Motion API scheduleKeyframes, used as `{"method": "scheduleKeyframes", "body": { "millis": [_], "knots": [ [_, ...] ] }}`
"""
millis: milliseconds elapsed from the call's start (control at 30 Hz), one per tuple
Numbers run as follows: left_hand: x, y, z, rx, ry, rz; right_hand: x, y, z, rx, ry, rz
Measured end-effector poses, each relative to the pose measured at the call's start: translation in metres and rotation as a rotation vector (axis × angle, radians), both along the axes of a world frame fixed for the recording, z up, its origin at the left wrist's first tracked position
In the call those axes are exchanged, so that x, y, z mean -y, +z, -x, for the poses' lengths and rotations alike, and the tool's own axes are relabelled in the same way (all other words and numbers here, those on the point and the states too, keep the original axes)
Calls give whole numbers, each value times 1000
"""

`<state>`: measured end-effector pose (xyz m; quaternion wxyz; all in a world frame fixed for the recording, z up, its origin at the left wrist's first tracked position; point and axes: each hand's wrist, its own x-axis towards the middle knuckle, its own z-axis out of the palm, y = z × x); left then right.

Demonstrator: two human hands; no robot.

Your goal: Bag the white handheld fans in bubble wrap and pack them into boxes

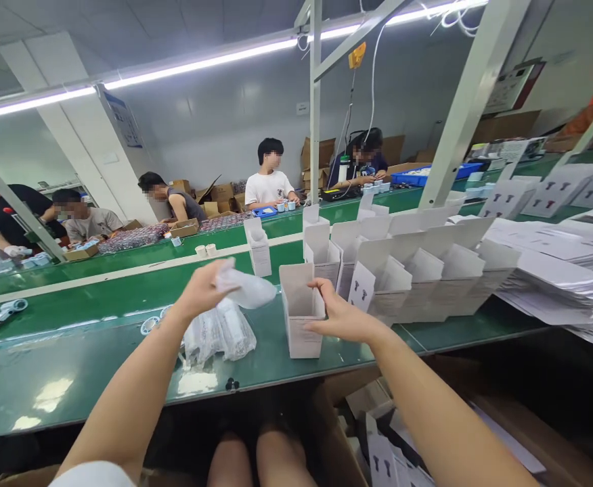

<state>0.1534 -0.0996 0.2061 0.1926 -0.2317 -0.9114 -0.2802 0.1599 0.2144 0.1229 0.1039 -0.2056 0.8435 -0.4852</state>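
I am looking along a factory packing line. A long green tabletop point(98, 352) runs left to right, with rows of open white cartons point(428, 277) on it and stacks of flat cartons point(555, 270) at its right end. Workers point(269, 182) sit along the far edge, brown cardboard boxes point(321, 152) behind them, strip lights point(200, 64) overhead.

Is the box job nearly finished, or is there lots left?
Not nearly. Done: a row of boxes stands folded open. In hand: the left hand holds a bagged piece beside the open box that the right hand grips. Left: a pile of bagged pieces and stacks of flat boxes.
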Motion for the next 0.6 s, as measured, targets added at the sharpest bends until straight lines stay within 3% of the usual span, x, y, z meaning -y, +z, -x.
{"method": "scheduleKeyframes", "body": {
  "millis": [100,167,200,333,433,600],
  "knots": [
    [-4,26,-25,-117,6,-555,12,5,4,-104,-26,-39],
    [-20,34,-31,-118,-40,-717,21,4,8,-147,-23,-48],
    [-30,35,-30,-87,-54,-705,25,3,9,-159,-20,-34],
    [-61,34,-15,59,102,-312,29,-2,11,-156,-69,58],
    [-72,47,-11,123,203,45,29,-7,14,-150,-97,81],
    [-101,81,-17,141,-68,765,31,-22,22,-170,10,181]
  ]
}}
